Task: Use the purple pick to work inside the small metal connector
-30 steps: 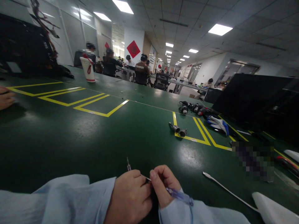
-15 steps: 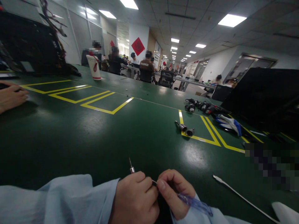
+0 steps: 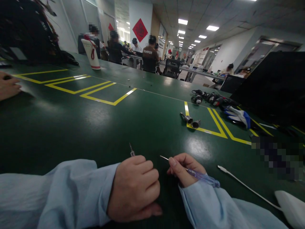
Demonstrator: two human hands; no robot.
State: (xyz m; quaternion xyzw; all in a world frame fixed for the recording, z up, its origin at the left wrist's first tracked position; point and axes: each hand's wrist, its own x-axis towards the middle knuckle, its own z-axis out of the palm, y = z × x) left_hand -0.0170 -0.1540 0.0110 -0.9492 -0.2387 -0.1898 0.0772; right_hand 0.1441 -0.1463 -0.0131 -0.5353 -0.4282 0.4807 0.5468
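My left hand (image 3: pixel 135 189) is closed around a tool with a metal collar and a thin pointed tip (image 3: pixel 132 152); the tip sticks up past the knuckles and the rest is hidden in the fist. To its right, my right hand (image 3: pixel 186 168) pinches a screwdriver (image 3: pixel 206 178) by its slim metal shaft. The clear bluish-purple handle lies back over the wrist. The screwdriver's tip points left toward my left hand, with a gap between them. Both hands are just above the green tabletop (image 3: pixel 95 133).
Two metal cup-shaped parts (image 3: pixel 190 121) lie by yellow tape at right. Behind them are dark tools (image 3: pixel 205 98) and a blue-white glove (image 3: pixel 238 117). A white cable (image 3: pixel 247 184) runs at lower right. At left, another person's hand (image 3: pixel 8 87) rests near a white cup (image 3: pixel 91 54).
My right hand has drawn the screwdriver away from my left fist, so its tip now shows in open air. Both hands sit higher in the picture, and the camera has tilted down.
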